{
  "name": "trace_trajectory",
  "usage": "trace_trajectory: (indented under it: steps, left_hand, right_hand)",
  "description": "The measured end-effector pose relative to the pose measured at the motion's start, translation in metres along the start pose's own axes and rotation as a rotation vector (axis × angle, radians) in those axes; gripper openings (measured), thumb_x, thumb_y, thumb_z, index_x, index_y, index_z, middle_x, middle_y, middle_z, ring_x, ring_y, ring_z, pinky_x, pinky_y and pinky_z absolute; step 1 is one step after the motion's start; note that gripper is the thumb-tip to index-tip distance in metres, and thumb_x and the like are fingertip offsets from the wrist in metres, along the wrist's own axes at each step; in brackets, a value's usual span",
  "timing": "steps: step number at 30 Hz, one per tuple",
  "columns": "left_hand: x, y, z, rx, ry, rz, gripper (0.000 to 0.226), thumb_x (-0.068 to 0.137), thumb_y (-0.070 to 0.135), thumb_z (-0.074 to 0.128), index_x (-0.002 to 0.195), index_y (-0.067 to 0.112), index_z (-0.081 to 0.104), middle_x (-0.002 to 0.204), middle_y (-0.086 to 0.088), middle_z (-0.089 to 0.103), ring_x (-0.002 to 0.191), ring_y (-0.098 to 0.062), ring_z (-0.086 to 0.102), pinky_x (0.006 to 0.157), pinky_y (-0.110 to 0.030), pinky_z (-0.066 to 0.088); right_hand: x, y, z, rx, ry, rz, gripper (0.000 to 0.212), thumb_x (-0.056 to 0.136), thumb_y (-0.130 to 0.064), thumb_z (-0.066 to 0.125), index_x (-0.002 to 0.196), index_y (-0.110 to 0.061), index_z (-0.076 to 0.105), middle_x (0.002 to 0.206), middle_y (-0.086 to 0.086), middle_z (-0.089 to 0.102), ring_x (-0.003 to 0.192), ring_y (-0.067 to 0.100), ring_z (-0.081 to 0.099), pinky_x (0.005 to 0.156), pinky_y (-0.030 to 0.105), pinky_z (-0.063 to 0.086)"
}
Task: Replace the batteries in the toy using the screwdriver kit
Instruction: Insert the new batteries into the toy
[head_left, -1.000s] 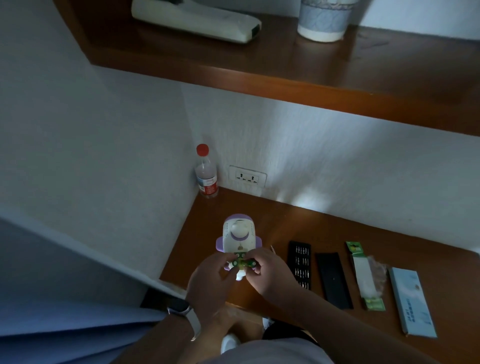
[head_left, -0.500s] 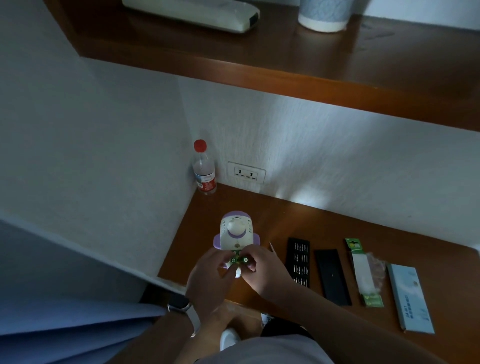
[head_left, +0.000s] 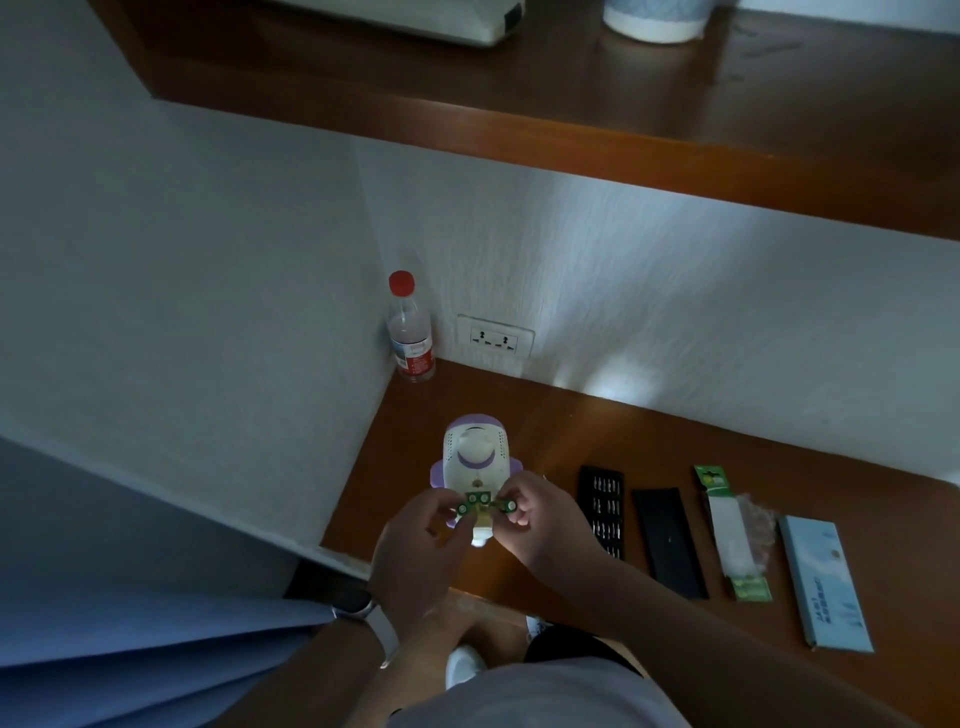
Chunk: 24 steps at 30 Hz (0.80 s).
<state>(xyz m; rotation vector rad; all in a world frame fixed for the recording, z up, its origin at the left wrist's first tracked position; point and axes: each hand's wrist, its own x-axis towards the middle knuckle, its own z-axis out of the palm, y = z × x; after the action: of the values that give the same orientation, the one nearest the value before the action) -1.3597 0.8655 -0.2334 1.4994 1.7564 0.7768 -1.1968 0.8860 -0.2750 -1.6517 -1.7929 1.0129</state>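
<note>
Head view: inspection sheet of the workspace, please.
Surface: brown wooden desk, dim light.
Job's things: white-and-purple toy; green batteries at its open compartment; black screwdriver bit tray; black tray lid; green battery pack.
Clutter: red-capped clear plastic bottle; light blue box.
Hands: left hand and right hand both pinch batteries.
Cables: nothing seen.
Surroundings: white wall socket; wooden shelf above.

Bare desk (head_left: 519, 410) behind toy (head_left: 477, 457); bit tray (head_left: 601, 512) crowds its right.
</note>
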Motion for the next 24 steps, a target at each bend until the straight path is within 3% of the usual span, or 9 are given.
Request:
trace_trajectory:
  steps: [8, 16, 18, 22, 24]
  left_hand:
    - [-0.001, 0.002, -0.005, -0.008, -0.011, -0.017, 0.02, 0.091, 0.019, 0.07, 0.108, 0.009, 0.068, 0.1, -0.002, 0.072, 0.094, -0.016, 0.066, 0.085, -0.037, 0.056]
    - [-0.005, 0.001, -0.009, -0.026, -0.038, -0.002, 0.018, 0.091, 0.015, 0.069, 0.108, 0.009, 0.067, 0.092, -0.004, 0.071, 0.088, -0.019, 0.066, 0.081, -0.039, 0.056]
    - [-0.005, 0.0, -0.011, -0.027, -0.045, 0.003, 0.018, 0.091, 0.014, 0.069, 0.108, 0.009, 0.067, 0.092, -0.003, 0.071, 0.088, -0.018, 0.065, 0.081, -0.037, 0.056]
    - [-0.006, -0.002, -0.012, -0.046, -0.059, -0.001, 0.015, 0.09, 0.015, 0.068, 0.103, 0.009, 0.065, 0.088, -0.003, 0.069, 0.085, -0.018, 0.065, 0.079, -0.039, 0.057]
    - [-0.009, -0.003, -0.012, -0.057, -0.06, -0.005, 0.017, 0.089, 0.025, 0.066, 0.098, 0.011, 0.064, 0.083, -0.001, 0.067, 0.081, -0.019, 0.064, 0.076, -0.041, 0.057]
  right_hand:
    - [-0.002, -0.002, 0.001, 0.0, -0.002, 0.029, 0.019, 0.084, -0.025, 0.073, 0.094, -0.023, 0.057, 0.089, -0.006, 0.065, 0.082, 0.006, 0.063, 0.07, 0.033, 0.057]
    - [-0.008, -0.002, 0.003, -0.042, -0.009, 0.052, 0.02, 0.086, -0.034, 0.071, 0.096, -0.022, 0.059, 0.073, -0.012, 0.056, 0.063, 0.002, 0.053, 0.056, 0.012, 0.038]
    - [-0.009, -0.002, 0.003, -0.04, -0.006, 0.054, 0.018, 0.089, -0.032, 0.069, 0.1, -0.021, 0.062, 0.079, -0.013, 0.057, 0.066, 0.001, 0.053, 0.057, 0.011, 0.04]
    - [-0.013, -0.004, 0.001, -0.035, -0.02, 0.064, 0.022, 0.093, -0.037, 0.062, 0.108, -0.022, 0.065, 0.094, -0.012, 0.061, 0.08, 0.006, 0.059, 0.066, 0.02, 0.049]
    - [-0.015, -0.005, 0.0, -0.035, -0.027, 0.075, 0.023, 0.094, -0.039, 0.06, 0.108, -0.022, 0.065, 0.095, -0.011, 0.063, 0.08, 0.007, 0.06, 0.068, 0.026, 0.052]
